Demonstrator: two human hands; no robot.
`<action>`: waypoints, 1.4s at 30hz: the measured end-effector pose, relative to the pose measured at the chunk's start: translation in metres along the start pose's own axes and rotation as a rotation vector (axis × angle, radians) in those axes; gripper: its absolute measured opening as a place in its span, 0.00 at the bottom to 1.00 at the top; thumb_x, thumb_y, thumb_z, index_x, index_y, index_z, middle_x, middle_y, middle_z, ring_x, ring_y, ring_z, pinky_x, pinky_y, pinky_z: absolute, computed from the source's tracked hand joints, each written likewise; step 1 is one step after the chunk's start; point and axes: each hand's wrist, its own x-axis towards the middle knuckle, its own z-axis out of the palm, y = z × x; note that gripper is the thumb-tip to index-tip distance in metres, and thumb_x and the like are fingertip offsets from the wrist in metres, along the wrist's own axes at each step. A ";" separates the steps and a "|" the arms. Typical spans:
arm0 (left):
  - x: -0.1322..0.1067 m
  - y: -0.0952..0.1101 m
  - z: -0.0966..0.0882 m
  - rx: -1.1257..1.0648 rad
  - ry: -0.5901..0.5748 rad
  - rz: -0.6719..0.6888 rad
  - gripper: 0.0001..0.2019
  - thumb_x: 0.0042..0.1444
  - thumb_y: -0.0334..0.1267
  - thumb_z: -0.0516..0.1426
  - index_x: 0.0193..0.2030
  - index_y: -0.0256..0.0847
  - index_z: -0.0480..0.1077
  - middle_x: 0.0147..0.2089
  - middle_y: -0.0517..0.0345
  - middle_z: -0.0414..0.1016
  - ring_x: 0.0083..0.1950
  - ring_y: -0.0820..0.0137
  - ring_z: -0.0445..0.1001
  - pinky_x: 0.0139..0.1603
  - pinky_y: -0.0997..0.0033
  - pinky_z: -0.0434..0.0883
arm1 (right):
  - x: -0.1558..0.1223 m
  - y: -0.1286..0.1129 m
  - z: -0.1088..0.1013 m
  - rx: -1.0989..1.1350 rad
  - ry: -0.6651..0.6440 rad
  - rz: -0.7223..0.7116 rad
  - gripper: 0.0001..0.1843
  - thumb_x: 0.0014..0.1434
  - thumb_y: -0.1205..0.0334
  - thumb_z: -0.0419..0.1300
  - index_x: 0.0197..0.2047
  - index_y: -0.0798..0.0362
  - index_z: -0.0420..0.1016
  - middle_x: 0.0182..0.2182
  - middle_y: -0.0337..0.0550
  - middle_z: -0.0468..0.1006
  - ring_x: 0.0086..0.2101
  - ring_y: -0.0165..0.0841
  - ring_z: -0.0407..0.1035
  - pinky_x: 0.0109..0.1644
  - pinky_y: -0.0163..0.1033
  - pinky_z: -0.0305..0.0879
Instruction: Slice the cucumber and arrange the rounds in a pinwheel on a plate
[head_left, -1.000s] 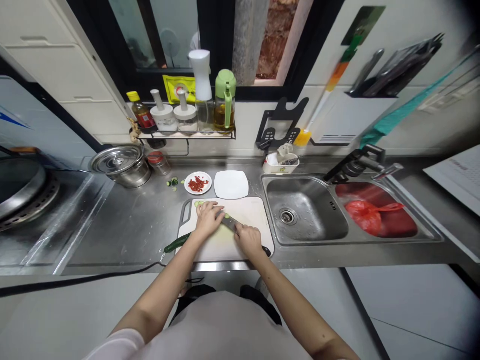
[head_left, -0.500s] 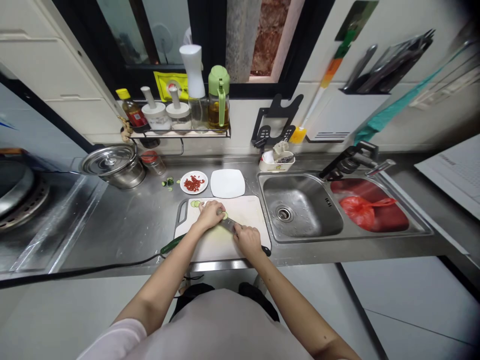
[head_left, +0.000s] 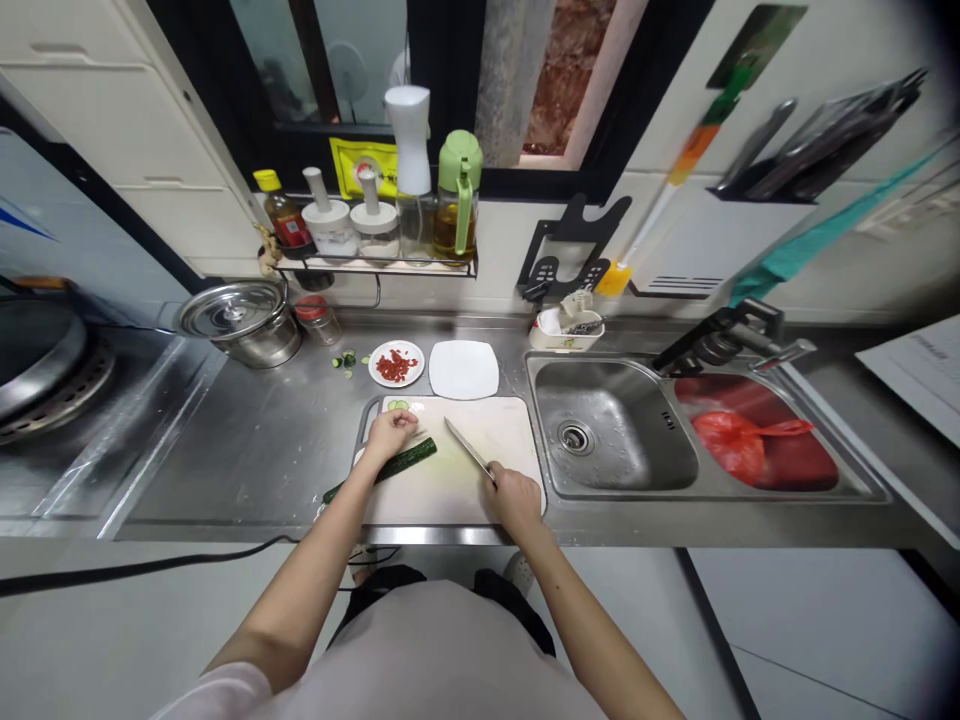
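Observation:
My right hand [head_left: 516, 500] is closed round the handle of a kitchen knife [head_left: 469, 446], whose blade points up and left over the white cutting board [head_left: 487, 420]. A dark green cucumber [head_left: 409, 458] lies slantwise on the board, its cut end toward the knife and part of it beneath my left wrist. Above it my left hand [head_left: 391, 434] has its fingers curled and pinched together; whatever is in them is too small to make out. Pale cucumber slices [head_left: 398, 405] rest at the board's upper left, just beyond that hand.
Behind the board stand a plate of chopped red pieces [head_left: 396, 364] and a white square plate [head_left: 463, 370]. Cucumber scraps [head_left: 345, 361] lie left of them, near a lidded steel pot [head_left: 255, 325]. To the right is a double sink [head_left: 611, 420] with a red plastic bag [head_left: 731, 445].
My left hand has lifted off the cucumber and moved left toward the slices. The knife has moved right, away from the cucumber, which now shows its cut end.

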 end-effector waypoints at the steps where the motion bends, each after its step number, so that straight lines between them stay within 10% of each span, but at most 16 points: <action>1: 0.000 -0.002 -0.003 0.066 -0.003 -0.030 0.05 0.48 0.36 0.59 0.32 0.40 0.75 0.28 0.61 0.76 0.30 0.72 0.72 0.34 0.75 0.67 | 0.000 -0.001 -0.001 0.003 -0.010 -0.001 0.15 0.68 0.58 0.46 0.48 0.50 0.72 0.38 0.49 0.81 0.40 0.37 0.75 0.39 0.37 0.58; 18: 0.008 0.020 0.009 0.705 -0.140 0.105 0.12 0.56 0.38 0.55 0.46 0.44 0.73 0.48 0.50 0.75 0.51 0.60 0.72 0.52 0.61 0.65 | 0.005 -0.006 -0.008 0.067 -0.079 0.064 0.19 0.68 0.53 0.44 0.50 0.49 0.73 0.39 0.50 0.80 0.41 0.39 0.75 0.40 0.38 0.59; 32: 0.003 0.016 0.014 0.444 -0.062 0.004 0.07 0.52 0.30 0.56 0.38 0.45 0.68 0.39 0.60 0.77 0.41 0.68 0.74 0.43 0.70 0.64 | 0.008 -0.007 -0.010 0.087 -0.112 0.048 0.21 0.69 0.56 0.41 0.47 0.51 0.74 0.39 0.50 0.80 0.41 0.38 0.74 0.41 0.38 0.60; 42: 0.022 -0.003 -0.002 0.224 0.212 -0.159 0.06 0.52 0.37 0.59 0.38 0.44 0.68 0.40 0.61 0.78 0.40 0.71 0.74 0.44 0.72 0.65 | 0.008 -0.007 -0.013 0.082 -0.124 0.036 0.20 0.69 0.55 0.42 0.46 0.50 0.74 0.38 0.50 0.80 0.41 0.38 0.75 0.40 0.38 0.60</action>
